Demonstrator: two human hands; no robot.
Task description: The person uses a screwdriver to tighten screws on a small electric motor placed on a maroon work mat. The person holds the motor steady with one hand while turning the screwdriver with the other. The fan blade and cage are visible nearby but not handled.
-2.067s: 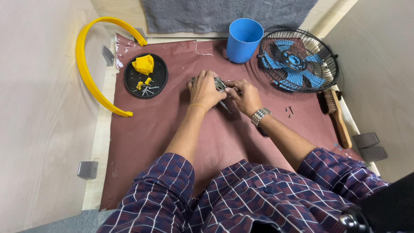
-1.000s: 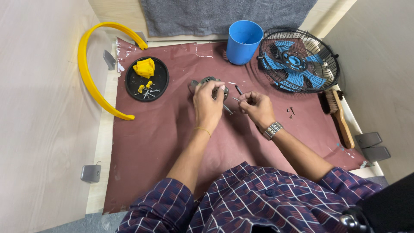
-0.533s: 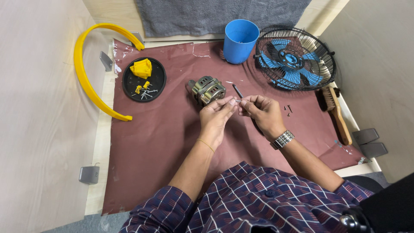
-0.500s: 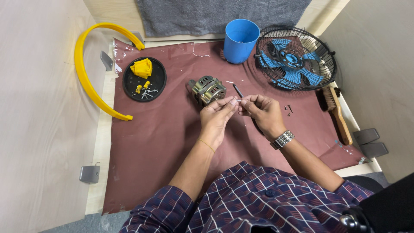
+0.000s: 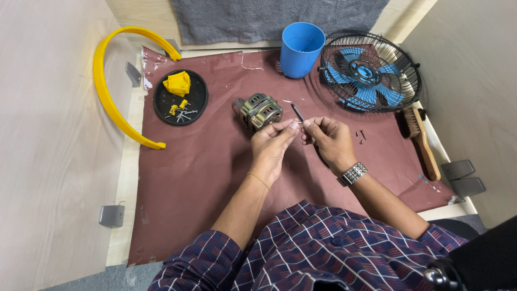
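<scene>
My left hand point(image 5: 272, 143) and my right hand point(image 5: 327, 137) meet fingertip to fingertip over the dark red mat point(image 5: 199, 167), pinching a small metal screw point(image 5: 299, 123) between them. A metal fan motor point(image 5: 260, 110) lies on the mat just beyond my left fingers, untouched. A thin dark screwdriver point(image 5: 297, 112) lies on the mat beside the motor, just above my fingertips. My right wrist wears a metal watch point(image 5: 351, 173).
A black round tray point(image 5: 199, 89) with yellow parts and screws sits at the back left. A yellow curved ring point(image 5: 105, 89), a blue cup point(image 5: 300, 47), a fan with black grille and blue blades point(image 5: 369, 71), a wooden brush point(image 5: 420, 137), loose screws point(image 5: 360, 136).
My hands left the motor and drew back toward me, coming together on a small screw. The motor now lies uncovered on the mat.
</scene>
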